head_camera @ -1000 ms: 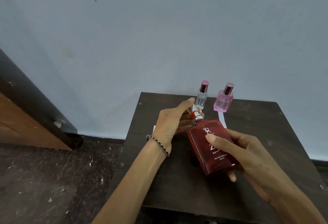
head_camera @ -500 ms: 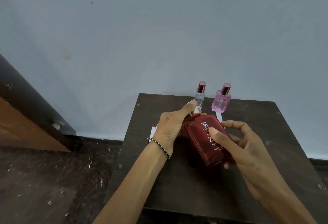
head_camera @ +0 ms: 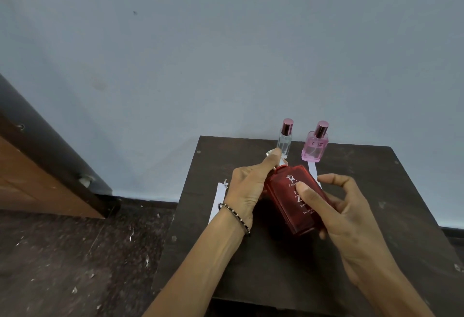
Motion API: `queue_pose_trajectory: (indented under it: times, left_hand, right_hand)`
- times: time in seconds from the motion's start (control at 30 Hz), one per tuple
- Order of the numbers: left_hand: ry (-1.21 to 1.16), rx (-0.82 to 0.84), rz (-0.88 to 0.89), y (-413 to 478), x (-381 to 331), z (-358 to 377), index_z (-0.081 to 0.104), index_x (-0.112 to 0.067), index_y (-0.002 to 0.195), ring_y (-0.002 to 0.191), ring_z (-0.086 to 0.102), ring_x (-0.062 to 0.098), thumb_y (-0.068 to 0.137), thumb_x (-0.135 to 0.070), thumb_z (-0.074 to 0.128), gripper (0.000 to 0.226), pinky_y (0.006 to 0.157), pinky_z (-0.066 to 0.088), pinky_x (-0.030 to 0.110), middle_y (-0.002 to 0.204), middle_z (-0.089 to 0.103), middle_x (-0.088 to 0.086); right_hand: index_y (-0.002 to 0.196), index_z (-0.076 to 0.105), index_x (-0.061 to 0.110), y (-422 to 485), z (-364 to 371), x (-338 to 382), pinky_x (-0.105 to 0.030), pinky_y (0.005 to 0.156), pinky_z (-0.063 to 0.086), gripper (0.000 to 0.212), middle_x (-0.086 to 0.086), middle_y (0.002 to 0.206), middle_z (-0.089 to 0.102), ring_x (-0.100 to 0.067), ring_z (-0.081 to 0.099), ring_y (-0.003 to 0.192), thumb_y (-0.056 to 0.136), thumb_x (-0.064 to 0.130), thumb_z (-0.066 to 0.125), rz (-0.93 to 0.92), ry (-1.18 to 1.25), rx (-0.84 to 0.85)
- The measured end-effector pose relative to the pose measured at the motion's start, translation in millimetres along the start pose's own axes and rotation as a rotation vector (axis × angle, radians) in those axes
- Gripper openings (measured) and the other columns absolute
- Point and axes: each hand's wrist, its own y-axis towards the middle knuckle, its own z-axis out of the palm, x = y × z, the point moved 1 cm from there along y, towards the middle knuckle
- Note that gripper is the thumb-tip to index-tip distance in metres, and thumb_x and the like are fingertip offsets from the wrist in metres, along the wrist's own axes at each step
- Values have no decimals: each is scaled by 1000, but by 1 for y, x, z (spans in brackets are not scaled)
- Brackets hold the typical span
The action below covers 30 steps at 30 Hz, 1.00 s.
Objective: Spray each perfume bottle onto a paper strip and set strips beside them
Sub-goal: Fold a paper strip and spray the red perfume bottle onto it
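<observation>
A flat red perfume bottle (head_camera: pixel 297 201) is held tilted above the dark table (head_camera: pixel 376 191). My right hand (head_camera: pixel 334 214) grips its body from the right, thumb across the label. My left hand (head_camera: pixel 247 186) is closed around the bottle's top, and a silver piece (head_camera: pixel 270 152) shows at the fingertip. A clear bottle (head_camera: pixel 284 142) and a pink bottle (head_camera: pixel 315 150) stand capped at the table's far edge. One paper strip (head_camera: pixel 313 173) lies in front of the pink bottle. Another strip (head_camera: pixel 218 201) shows left of my left wrist; whether it is held I cannot tell.
The small table stands against a pale blue wall (head_camera: pixel 226 53). Left of it is a speckled dark floor (head_camera: pixel 75 254) and a wooden door frame (head_camera: pixel 50 166).
Both hands and the red bottle have moved slightly toward the far bottles. The sprayer neck seen earlier is now covered by my left fingers.
</observation>
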Motion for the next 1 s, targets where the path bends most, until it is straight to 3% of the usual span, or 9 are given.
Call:
queue_pose_trajectory:
  times: [0.1,0.27,0.43,0.6,0.7,0.83,0.9,1.0]
  left_hand:
    - [-3,11,19,1,-4,0,76,-1,93,77,67,22,66,-63,77,67,89,57,42,87,73,16]
    - [-21,-6,119,4,-10,1,79,-6,82,78,72,21,58,-64,81,64,93,57,43,87,78,14]
    - [-41,34,136,-1,-6,0,79,-10,97,91,76,18,85,-49,67,43,84,59,29,93,80,7]
    - [69,110,194,-8,0,5,75,-13,110,102,72,14,94,-15,64,20,88,58,29,102,79,2]
    - [163,152,225,-12,5,18,73,-14,111,101,72,9,95,-11,62,20,84,58,24,102,79,-1]
    - [251,157,254,-9,15,50,73,-12,108,85,74,3,93,-5,63,19,66,55,13,95,79,3]
    - [369,139,281,-2,20,74,72,-20,106,88,72,3,92,-7,64,20,67,55,14,96,78,0]
    - [527,87,357,10,27,102,71,-26,101,92,69,6,89,-11,68,19,81,57,22,96,75,-3]
  right_hand:
    - [111,47,37,2,0,2,-13,42,48,65,0,104,68,-19,69,79,53,58,70,-12,5,20]
    - [116,49,34,0,-11,7,-16,45,49,66,-2,108,70,-20,71,84,57,55,72,-32,27,75]
    - [116,51,37,-3,-37,9,-18,48,52,65,-1,113,67,-23,67,94,57,55,71,-54,31,41]
    - [124,51,30,-2,-59,5,-19,49,51,67,-8,121,66,-29,65,102,63,49,72,-67,92,-18]
    - [127,51,25,-1,-71,3,-19,49,51,70,-9,124,65,-30,65,103,63,47,72,-82,137,-74]
    - [114,55,32,1,-85,2,-18,47,52,58,0,114,65,-24,66,98,61,48,72,-94,210,-159]
    - [114,57,31,3,-94,0,-18,48,52,59,2,112,66,-24,67,97,60,50,73,-113,243,-200]
    - [121,56,23,8,-100,-3,-18,46,51,69,-2,116,68,-21,69,92,61,52,74,-123,280,-252]
